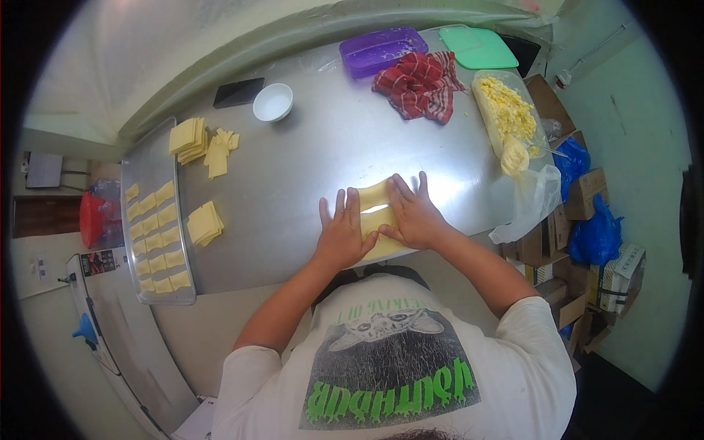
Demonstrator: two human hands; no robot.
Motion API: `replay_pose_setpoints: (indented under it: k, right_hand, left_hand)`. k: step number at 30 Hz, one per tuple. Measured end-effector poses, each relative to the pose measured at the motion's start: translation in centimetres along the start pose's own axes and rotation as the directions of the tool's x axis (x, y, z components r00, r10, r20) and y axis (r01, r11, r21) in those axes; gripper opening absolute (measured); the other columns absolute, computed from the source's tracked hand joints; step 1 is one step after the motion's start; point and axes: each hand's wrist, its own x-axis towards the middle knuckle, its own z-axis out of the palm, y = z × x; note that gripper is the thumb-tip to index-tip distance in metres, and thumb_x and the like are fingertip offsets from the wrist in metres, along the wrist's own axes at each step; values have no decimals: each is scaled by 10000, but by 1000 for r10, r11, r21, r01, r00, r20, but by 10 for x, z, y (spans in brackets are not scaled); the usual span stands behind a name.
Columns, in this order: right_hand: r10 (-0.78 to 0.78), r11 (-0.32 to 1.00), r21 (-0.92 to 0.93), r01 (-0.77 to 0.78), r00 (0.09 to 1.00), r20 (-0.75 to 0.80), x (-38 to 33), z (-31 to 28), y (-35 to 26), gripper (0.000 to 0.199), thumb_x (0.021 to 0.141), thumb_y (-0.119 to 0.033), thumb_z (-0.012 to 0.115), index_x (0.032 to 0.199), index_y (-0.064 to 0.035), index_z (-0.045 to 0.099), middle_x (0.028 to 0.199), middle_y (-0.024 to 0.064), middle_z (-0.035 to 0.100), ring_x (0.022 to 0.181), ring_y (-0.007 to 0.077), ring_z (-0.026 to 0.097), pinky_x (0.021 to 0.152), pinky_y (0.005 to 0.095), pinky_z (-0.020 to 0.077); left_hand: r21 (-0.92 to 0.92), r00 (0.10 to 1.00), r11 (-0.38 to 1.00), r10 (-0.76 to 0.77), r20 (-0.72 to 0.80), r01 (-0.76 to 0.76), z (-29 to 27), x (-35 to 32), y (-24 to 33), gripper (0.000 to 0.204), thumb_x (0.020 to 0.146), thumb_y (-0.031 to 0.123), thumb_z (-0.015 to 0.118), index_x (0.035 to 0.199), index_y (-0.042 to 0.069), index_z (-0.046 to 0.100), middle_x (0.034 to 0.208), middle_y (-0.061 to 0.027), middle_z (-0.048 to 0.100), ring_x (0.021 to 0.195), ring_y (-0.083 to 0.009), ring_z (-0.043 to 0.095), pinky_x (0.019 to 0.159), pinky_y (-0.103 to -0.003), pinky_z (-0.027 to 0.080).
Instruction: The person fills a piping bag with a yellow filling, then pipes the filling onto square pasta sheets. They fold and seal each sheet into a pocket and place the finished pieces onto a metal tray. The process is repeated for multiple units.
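Observation:
Near the table's front edge, two pale yellow dough pieces lie flat, a far piece [375, 195] and a near piece [379, 221], with a thin gap between them. My left hand [342, 233] rests at their left side, fingers stretched out and thumb over the near piece. On the right side, my right hand [416, 216] lies with its fingers spread, its fingertips on the far piece and its thumb on the near one. The two thumbs nearly meet. Part of the dough is hidden beneath my hands.
A metal tray [188, 295] with rows of small dough pieces stands left, near stacked dough squares [205, 223]. A white bowl [273, 103], purple container [356, 59], red checked cloth [418, 84], green lid [480, 48] and tub of yellow crumbly filling [506, 105] stand farther back.

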Motion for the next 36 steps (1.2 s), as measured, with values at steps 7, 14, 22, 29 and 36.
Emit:
replay_pose_setpoints:
  k: [7, 14, 22, 29, 36]
  right_hand:
    - [28, 997, 74, -23, 998, -57, 2, -9, -1, 967, 1042, -636, 328, 1553, 172, 180, 1637, 311, 267, 1573, 379, 193, 1209, 713, 37]
    - [118, 956, 284, -72, 982, -150, 11, -30, 6, 842, 1018, -462, 535, 1566, 107, 242, 1448, 300, 505, 1412, 349, 461, 1217, 647, 163]
    - [-178, 919, 288, 268, 936, -302, 49, -17, 14, 570, 817, -206, 799, 1329, -35, 617, 1220, 151, 668, 1172, 345, 608, 1050, 456, 447]
    - [-183, 922, 354, 155, 982, 49, 83, -29, 16, 437, 813, -206, 802, 1215, -87, 677, 1161, 148, 663, 1113, 348, 635, 944, 441, 524]
    - [-168, 941, 333, 55, 933, 319, 102, -57, -3, 427, 752, -197, 826, 1135, -42, 717, 1076, 169, 732, 997, 353, 701, 903, 441, 543]
  left_hand:
    - [-15, 1000, 1000, -4, -6, 4, -8, 5, -5, 952, 991, 479, 548, 1563, -161, 138, 1624, -335, 249, 1541, -468, 195, 1206, -696, 52]
    - [-127, 987, 992, -35, -155, 15, -22, 8, -24, 800, 982, 274, 586, 1597, -50, 191, 1611, -314, 307, 1526, -419, 282, 1220, -635, 139]
    - [-319, 993, 946, -86, -84, 55, -26, 30, -18, 758, 926, 48, 591, 1598, 0, 242, 1307, -198, 649, 1153, -397, 607, 1036, -493, 476]
    - [-466, 990, 874, -126, 55, 137, -49, 48, -20, 715, 880, -28, 651, 1535, 35, 370, 1102, -144, 648, 1104, -327, 615, 1033, -412, 492]
    - [-758, 991, 641, -125, 56, 124, -62, 31, -46, 737, 861, -44, 719, 1521, 66, 411, 1180, -101, 582, 995, -150, 632, 924, -309, 570]
